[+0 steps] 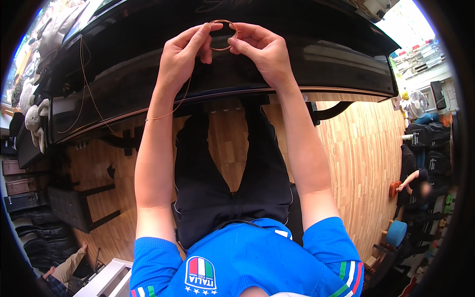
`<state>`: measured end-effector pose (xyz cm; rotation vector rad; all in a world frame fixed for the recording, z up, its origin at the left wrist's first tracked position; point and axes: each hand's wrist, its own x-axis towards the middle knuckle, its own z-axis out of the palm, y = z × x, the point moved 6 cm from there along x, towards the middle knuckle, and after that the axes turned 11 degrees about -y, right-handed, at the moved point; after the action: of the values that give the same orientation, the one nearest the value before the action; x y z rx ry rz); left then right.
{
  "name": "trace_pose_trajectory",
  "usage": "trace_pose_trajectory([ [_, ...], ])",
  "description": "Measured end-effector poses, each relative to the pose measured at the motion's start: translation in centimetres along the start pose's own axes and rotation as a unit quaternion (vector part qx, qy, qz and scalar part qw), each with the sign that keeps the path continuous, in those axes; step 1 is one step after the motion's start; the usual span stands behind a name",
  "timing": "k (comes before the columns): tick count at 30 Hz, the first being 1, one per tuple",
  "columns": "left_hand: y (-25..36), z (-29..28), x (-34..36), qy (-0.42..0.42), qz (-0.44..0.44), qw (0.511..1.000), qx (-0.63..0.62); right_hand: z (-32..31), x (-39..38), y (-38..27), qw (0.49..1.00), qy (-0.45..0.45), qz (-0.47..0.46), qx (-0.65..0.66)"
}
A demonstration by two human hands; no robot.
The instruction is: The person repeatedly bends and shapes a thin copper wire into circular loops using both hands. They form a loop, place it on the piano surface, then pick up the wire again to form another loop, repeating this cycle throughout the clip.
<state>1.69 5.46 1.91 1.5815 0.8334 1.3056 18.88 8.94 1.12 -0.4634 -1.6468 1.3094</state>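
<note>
My left hand [182,53] and my right hand [267,53] hold a small ring of thin copper-coloured string [220,49] between them, over the glossy black piano [316,64]. Thumb and fingers of the left pinch the ring's left side, while those of the right pinch its right side. A loose length of the same colour shows below my left wrist, curving down to a small knob-like end beside the forearm. Parts of the ring are hidden behind my fingers. More thin strings [85,79] hang in loops over the piano's left part.
Grey plush toys [35,119] sit at the piano's left end. A black bench [64,205] stands on the wooden floor [351,148] at left. Right, a person [415,180] holds a small brown guitar-like instrument [394,189] near a blue stool [396,232]. Another person [67,270] is lower left.
</note>
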Motion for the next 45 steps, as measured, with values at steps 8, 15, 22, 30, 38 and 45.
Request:
trace_pose_trajectory([
  [8, 0.0, -0.1, 0.0, -0.05, -0.028, 0.997, -0.046, -0.1, 0.0, 0.3, 1.0, 0.019, 0.004, -0.021],
  [15, 0.0, 0.3, -0.1, -0.156, -0.021, 0.986, -0.062, 0.1, 0.1, 0.1, 1.0, 0.006, -0.006, -0.013],
  [22, -0.2, 0.2, -0.4, -0.142, -0.051, 0.988, -0.041, 0.2, 0.0, 0.4, 0.998, -0.024, 0.016, -0.047],
  [30, -0.6, -0.8, -0.2, -0.012, -0.048, 0.999, -0.022, 0.3, -0.1, 0.1, 0.998, -0.021, 0.022, -0.053],
  [38, -0.6, -1.1, -0.3, 0.054, -0.036, 0.996, -0.054, 0.6, -0.3, 0.0, 0.999, -0.019, 0.022, -0.031],
  [45, -0.2, -0.6, -0.3, 0.031, -0.031, 0.998, -0.037, 1.3, -0.3, -0.5, 0.989, -0.007, 0.029, -0.144],
])
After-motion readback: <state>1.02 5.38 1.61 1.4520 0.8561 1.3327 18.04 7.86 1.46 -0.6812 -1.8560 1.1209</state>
